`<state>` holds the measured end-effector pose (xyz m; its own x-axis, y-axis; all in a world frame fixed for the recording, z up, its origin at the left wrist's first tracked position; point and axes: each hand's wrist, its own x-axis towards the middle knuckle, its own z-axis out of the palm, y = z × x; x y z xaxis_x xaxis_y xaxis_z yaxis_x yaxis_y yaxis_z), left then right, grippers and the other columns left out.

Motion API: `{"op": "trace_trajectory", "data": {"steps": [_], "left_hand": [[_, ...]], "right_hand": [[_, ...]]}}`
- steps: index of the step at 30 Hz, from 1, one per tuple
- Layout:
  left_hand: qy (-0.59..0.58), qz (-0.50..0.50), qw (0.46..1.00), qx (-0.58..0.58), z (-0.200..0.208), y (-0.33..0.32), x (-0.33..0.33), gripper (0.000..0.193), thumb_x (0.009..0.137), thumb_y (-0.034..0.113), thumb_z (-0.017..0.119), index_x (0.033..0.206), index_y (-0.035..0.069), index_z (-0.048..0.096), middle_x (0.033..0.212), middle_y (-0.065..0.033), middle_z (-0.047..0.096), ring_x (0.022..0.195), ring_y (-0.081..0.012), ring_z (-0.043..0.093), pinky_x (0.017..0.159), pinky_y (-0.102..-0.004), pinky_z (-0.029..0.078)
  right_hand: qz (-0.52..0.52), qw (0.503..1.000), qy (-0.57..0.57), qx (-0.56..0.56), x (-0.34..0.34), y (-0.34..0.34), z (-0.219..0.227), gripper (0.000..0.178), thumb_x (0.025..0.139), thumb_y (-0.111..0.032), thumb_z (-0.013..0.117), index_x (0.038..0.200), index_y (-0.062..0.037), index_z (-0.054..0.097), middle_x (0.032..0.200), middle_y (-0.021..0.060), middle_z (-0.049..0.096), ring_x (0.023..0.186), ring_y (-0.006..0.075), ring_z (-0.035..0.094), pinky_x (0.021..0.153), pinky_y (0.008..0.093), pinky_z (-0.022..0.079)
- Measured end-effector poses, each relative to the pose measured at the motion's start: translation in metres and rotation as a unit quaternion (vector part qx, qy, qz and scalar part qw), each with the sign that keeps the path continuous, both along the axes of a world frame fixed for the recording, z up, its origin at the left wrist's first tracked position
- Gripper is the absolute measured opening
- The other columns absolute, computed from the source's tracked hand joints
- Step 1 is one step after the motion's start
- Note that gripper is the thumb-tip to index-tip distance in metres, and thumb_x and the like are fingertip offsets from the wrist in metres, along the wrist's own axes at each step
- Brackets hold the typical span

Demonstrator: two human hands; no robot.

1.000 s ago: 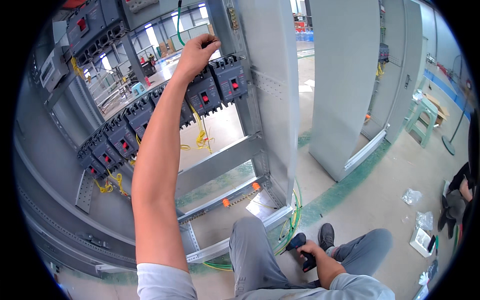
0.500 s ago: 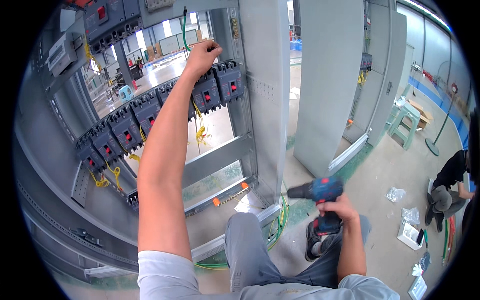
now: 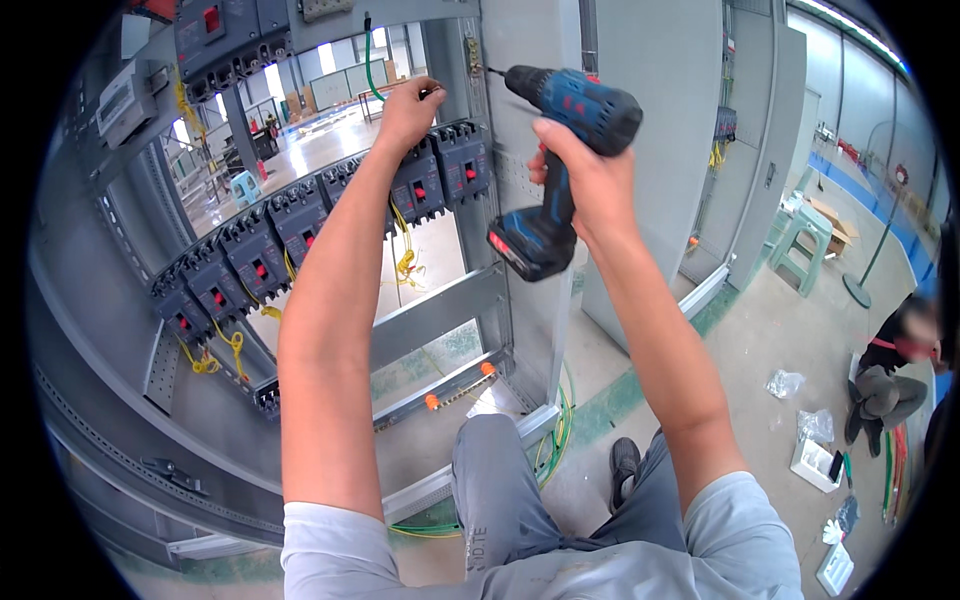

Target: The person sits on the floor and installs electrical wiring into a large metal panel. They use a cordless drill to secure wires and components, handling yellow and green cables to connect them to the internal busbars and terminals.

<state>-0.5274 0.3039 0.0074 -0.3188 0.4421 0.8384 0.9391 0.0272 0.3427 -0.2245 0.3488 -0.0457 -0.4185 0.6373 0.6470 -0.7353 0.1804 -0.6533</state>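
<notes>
My right hand [image 3: 588,178] grips a blue and black cordless drill [image 3: 560,150], raised to head height with its bit pointing left at the perforated upright rail [image 3: 478,70] of a grey electrical cabinet frame. My left hand [image 3: 408,108] is stretched up and pinches a small part against the frame, just above a row of black circuit breakers [image 3: 330,215] with red buttons. A green wire [image 3: 370,60] hangs down close to my left fingers. Yellow wires [image 3: 403,255] dangle below the breakers.
A grey crossbar [image 3: 430,315] and a lower rail with orange caps [image 3: 455,385] span the open frame. Green cable [image 3: 555,440] coils on the floor by my knee. Tall grey cabinets [image 3: 690,130], a green stool [image 3: 800,240], plastic bags and another person [image 3: 900,350] are at the right.
My right hand has lifted the drill from knee height up to the cabinet rail beside my left hand. My left hand has stayed on the frame.
</notes>
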Motion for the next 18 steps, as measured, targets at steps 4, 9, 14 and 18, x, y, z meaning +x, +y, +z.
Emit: {"op": "trace_trajectory", "data": {"steps": [4,9,14,18], "left_hand": [[-0.024,-0.036,0.996,0.078,0.01,0.016,0.018,0.028,0.093,0.025,0.069,0.112,0.005,0.075,0.102,-0.0163,0.076,0.096,-0.0306,0.073,0.088,-0.0391,0.055],[0.01,-0.018,0.996,0.091,0.034,0.04,0.03,0.033,0.094,0.026,0.069,0.119,0.004,0.073,0.109,-0.0177,0.076,0.101,-0.0307,0.073,0.09,-0.0381,0.055],[0.0,0.0,0.996,0.092,0.033,0.06,0.021,0.035,0.094,0.026,0.069,0.122,0.004,0.072,0.109,-0.0178,0.076,0.102,-0.0312,0.073,0.09,-0.0385,0.055],[-0.01,-0.003,0.995,0.103,0.027,0.066,0.019,0.035,0.09,0.025,0.07,0.12,0.006,0.073,0.11,-0.0207,0.074,0.105,-0.0377,0.07,0.092,-0.0425,0.054]], "right_hand": [[-0.041,0.999,0.002,0.007,-0.027,0.006,0.03,0.03,0.084,-0.012,0.081,0.106,0.0014,0.067,0.083,0.007,0.065,0.064,0.0174,0.067,0.057,0.0317,0.058],[-0.062,0.998,0.008,0.007,-0.042,0.007,0.044,0.032,0.084,-0.011,0.081,0.109,0.002,0.067,0.084,0.0072,0.065,0.061,0.0167,0.066,0.054,0.0308,0.058],[-0.085,0.996,0.001,-0.002,-0.055,0.007,0.051,0.027,0.084,-0.011,0.08,0.104,0.0028,0.069,0.081,0.0068,0.066,0.059,0.0167,0.066,0.051,0.0306,0.058],[-0.101,0.995,0.003,0.001,-0.061,0.009,0.052,0.023,0.083,-0.01,0.079,0.099,0.0032,0.07,0.08,0.007,0.067,0.059,0.0166,0.067,0.051,0.0307,0.057]]}}
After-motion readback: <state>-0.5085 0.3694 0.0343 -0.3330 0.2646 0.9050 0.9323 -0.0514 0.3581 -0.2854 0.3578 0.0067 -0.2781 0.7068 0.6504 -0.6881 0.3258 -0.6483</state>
